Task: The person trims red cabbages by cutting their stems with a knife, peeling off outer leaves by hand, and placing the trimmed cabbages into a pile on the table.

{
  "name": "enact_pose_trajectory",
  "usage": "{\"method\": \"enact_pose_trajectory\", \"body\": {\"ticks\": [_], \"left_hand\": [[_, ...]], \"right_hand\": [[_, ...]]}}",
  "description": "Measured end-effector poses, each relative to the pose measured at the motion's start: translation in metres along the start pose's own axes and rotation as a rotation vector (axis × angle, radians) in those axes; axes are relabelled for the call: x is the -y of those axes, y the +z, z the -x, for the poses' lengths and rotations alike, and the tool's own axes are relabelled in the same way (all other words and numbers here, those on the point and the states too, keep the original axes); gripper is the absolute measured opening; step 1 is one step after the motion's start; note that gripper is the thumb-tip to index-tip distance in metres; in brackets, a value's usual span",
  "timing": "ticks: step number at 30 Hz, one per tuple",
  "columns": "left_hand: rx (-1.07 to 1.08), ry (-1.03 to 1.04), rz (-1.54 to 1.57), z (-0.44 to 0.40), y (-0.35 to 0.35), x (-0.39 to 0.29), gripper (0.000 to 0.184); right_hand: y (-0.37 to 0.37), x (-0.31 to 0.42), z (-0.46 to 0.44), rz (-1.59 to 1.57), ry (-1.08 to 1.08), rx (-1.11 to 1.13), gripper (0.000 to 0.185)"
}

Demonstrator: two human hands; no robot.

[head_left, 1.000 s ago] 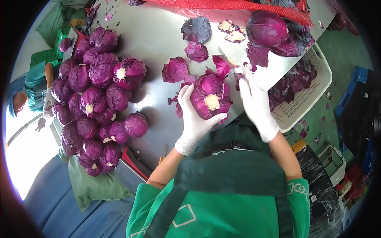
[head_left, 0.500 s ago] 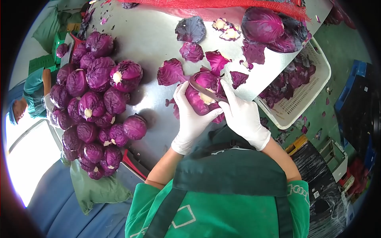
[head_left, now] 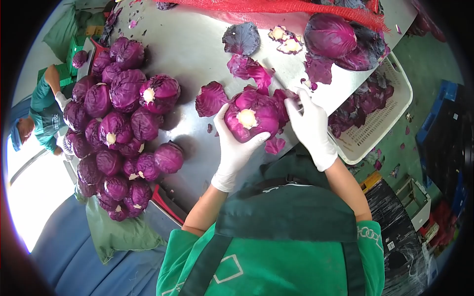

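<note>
A red cabbage with a pale cut stem is held in my gloved left hand, its fingers and thumb around the near left side. My gloved right hand is closed on a knife, whose blurred blade points up and left over the table. That hand is beside a loose outer leaf at the cabbage's right side. More peeled leaves lie around the cabbage on the metal table.
Many red cabbages are piled on the left. Another cabbage and red netting are at the back. A white basket of leaves stands right. A co-worker is at far left.
The knife blade has moved off the cabbage, and my right hand has shifted right. The cabbage has turned in my left hand, and a leaf beyond it has moved up and left.
</note>
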State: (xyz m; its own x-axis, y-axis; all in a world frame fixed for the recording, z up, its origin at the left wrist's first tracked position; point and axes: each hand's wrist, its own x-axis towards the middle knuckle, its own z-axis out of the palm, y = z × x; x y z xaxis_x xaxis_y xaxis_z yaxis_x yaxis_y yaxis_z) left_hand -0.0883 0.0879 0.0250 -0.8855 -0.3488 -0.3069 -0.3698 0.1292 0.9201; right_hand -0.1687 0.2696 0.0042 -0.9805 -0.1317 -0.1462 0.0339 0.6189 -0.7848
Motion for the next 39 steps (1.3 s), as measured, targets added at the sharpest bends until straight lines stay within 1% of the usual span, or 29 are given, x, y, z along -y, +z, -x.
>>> {"method": "enact_pose_trajectory", "body": {"ticks": [1, 2, 3, 4, 5, 6, 7, 10, 11, 12, 13, 14, 16, 17, 18, 19, 21, 22, 23, 25, 27, 28, 29, 31, 33, 34, 35, 37, 39], "left_hand": [[0.005, -0.007, 0.04, 0.001, -0.003, 0.0, 0.109], [0.01, -0.011, 0.078, 0.001, -0.006, -0.001, 0.108], [0.018, 0.027, 0.046, 0.0, -0.008, 0.001, 0.109], [0.026, 0.064, 0.014, -0.002, -0.009, 0.005, 0.11], [0.036, 0.105, -0.014, -0.006, -0.009, 0.009, 0.111], [0.056, 0.186, -0.1, -0.01, -0.009, 0.014, 0.118], [0.066, 0.228, -0.159, -0.013, -0.007, 0.013, 0.119], [0.127, 0.401, -0.307, -0.027, 0.0, 0.011, 0.121], [0.165, 0.4, -0.263, -0.031, 0.0, 0.012, 0.121], [0.2, 0.399, -0.222, -0.035, -0.001, 0.014, 0.121], [0.231, 0.395, -0.184, -0.039, -0.004, 0.015, 0.121], [0.299, 0.46, -0.203, -0.043, -0.012, 0.015, 0.121], [0.395, 0.466, -0.366, -0.043, -0.027, 0.007, 0.12], [0.442, 0.464, -0.446, -0.041, -0.033, 0.001, 0.119], [0.44, 0.44, -0.516, -0.035, -0.037, -0.012, 0.118], [0.352, 0.391, -0.501, -0.028, -0.033, -0.017, 0.118], [0.169, 0.293, -0.471, -0.013, -0.012, -0.022, 0.118], [0.042, 0.297, -0.493, -0.012, -0.003, -0.016, 0.118], [0.047, 0.266, -0.475, -0.012, -0.003, -0.015, 0.118], [0.066, 0.201, -0.435, -0.009, -0.005, -0.012, 0.118], [0.083, 0.218, -0.39, -0.007, -0.009, -0.007, 0.117], [0.117, 0.255, -0.394, -0.007, -0.013, -0.008, 0.116], [0.149, 0.296, -0.399, -0.009, -0.017, -0.009, 0.116], [0.165, 0.275, -0.374, -0.008, -0.018, -0.006, 0.115], [0.163, 0.29, -0.384, -0.009, -0.018, -0.006, 0.116], [0.16, 0.315, -0.418, -0.009, -0.019, -0.008, 0.115], [0.154, 0.317, -0.451, -0.011, -0.019, -0.01, 0.115], [0.145, 0.317, -0.519, -0.012, -0.021, -0.013, 0.114], [0.227, 0.326, -0.442, -0.018, -0.026, -0.012, 0.114]], "right_hand": [[0.003, -0.012, -0.009, 0.049, -0.017, -0.044, 0.03], [0.0, -0.024, -0.019, 0.001, 0.062, -0.029, 0.024], [0.005, -0.052, -0.031, 0.008, -0.152, -0.217, 0.023], [-0.003, -0.052, -0.04, -0.17, 0.11, -0.201, 0.025], [-0.025, -0.054, -0.048, -0.453, 0.426, -0.012, 0.045], [-0.03, -0.048, -0.048, -0.533, 0.264, 0.026, 0.059], [-0.036, -0.039, -0.044, -0.605, 0.108, 0.064, 0.074], [-0.026, -0.009, -0.031, -0.243, -0.101, 0.27, 0.095], [-0.017, -0.009, -0.029, -0.201, -0.121, 0.294, 0.097], [-0.017, -0.001, -0.031, -0.526, 0.057, 0.349, 0.091], [-0.012, -0.008, -0.046, -0.752, 0.244, 0.436, 0.076], [-0.017, -0.007, -0.045, -0.782, 0.304, 0.41, 0.068], [-0.009, -0.009, -0.037, -0.748, 0.174, 0.321, 0.048], [0.011, -0.029, -0.039, -0.767, 0.124, 0.342, 0.04], [0.006, -0.023, -0.035, -0.619, 0.083, 0.333, 0.038], [0.001, -0.016, -0.031, -0.47, 0.037, 0.323, 0.036], [0.01, -0.007, -0.024, -0.461, 0.018, 0.29, 0.036], [0.011, 0.0, -0.021, -0.459, 0.007, 0.271, 0.035], [0.0, 0.003, -0.018, -0.265, -0.323, 0.171, 0.034], [0.001, 0.003, -0.02, -0.069, -0.376, 0.12, 0.035], [0.003, -0.018, -0.046, 0.234, -0.296, 0.052, 0.035], [0.003, -0.027, -0.058, 0.191, -0.265, 0.044, 0.036], [0.015, -0.055, -0.071, 0.242, -0.324, -0.021, 0.042], [-0.005, -0.02, -0.08, 0.156, -0.03, 0.109, 0.049], [-0.02, -0.008, -0.083, 0.3, -0.258, -0.142, 0.053], [-0.036, 0.011, -0.078, 0.246, -0.275, -0.17, 0.055], [-0.047, 0.028, -0.068, 0.141, -0.261, -0.119, 0.055], [-0.05, 0.028, -0.049, 0.045, -0.524, 0.1, 0.053], [-0.047, 0.039, -0.034, 0.028, -0.486, 0.405, 0.05]]}}
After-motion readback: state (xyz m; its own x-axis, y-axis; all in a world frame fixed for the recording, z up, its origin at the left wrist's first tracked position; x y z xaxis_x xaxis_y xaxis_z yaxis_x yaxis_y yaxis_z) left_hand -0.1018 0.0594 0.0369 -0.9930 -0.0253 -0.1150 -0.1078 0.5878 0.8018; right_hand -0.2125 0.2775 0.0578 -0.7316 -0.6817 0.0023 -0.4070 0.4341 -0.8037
